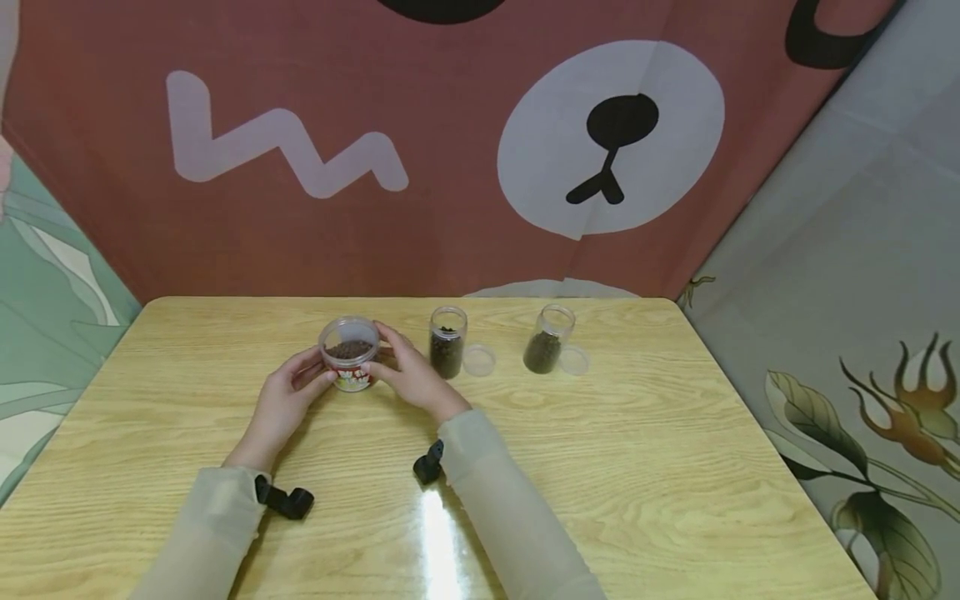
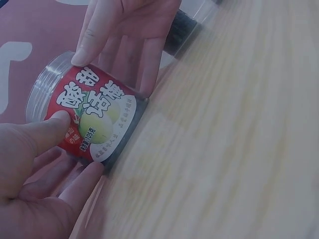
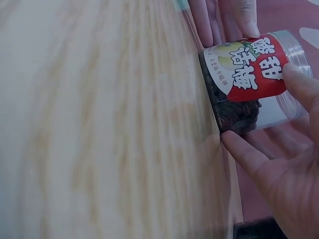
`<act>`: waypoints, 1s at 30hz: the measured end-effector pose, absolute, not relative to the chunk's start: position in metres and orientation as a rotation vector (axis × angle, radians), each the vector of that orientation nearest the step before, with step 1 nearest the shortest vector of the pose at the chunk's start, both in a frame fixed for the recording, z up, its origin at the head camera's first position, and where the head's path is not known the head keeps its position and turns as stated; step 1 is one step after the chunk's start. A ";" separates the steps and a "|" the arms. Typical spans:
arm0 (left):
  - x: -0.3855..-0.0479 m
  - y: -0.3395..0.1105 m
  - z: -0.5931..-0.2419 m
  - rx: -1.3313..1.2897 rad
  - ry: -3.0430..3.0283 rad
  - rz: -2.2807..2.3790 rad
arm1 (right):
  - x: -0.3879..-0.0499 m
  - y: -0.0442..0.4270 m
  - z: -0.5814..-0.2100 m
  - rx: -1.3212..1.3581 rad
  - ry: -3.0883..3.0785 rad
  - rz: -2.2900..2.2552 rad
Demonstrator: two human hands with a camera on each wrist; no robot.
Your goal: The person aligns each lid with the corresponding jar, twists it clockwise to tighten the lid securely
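Nearest, black wrist devices (image 1: 288,502) are fitted at both sleeve cuffs on the counter's (image 1: 637,483) near side. Beyond them, the left hand (image 1: 283,398) and right hand (image 1: 414,377) grip opposite sides of the labelled jar (image 1: 352,377); on each, thumb and fingers pinch its wall. The jar stands upright on the counter, open, partly filled with dark pieces. Right of it stand two narrower open jars (image 1: 447,353), each beside a clear lid (image 1: 479,361). Farthest hangs a reddish-brown backdrop (image 1: 450,237).
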State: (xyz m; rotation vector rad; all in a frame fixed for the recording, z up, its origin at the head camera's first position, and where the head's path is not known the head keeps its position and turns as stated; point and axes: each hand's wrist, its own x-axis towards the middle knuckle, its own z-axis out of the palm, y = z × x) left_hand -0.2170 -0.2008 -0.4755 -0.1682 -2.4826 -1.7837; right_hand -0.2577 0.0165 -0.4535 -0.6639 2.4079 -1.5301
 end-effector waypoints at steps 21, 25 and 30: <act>-0.207 -0.197 -0.464 -0.104 -2.352 -1.799 | -0.239 0.025 -0.449 -0.584 2.375 -1.649; -0.205 -0.197 -0.459 -0.094 -2.349 -1.746 | -0.235 0.029 -0.444 -0.646 2.400 -1.608; -0.202 -0.193 -0.451 -0.066 -2.376 -1.667 | -0.226 0.039 -0.437 -0.747 2.445 -1.549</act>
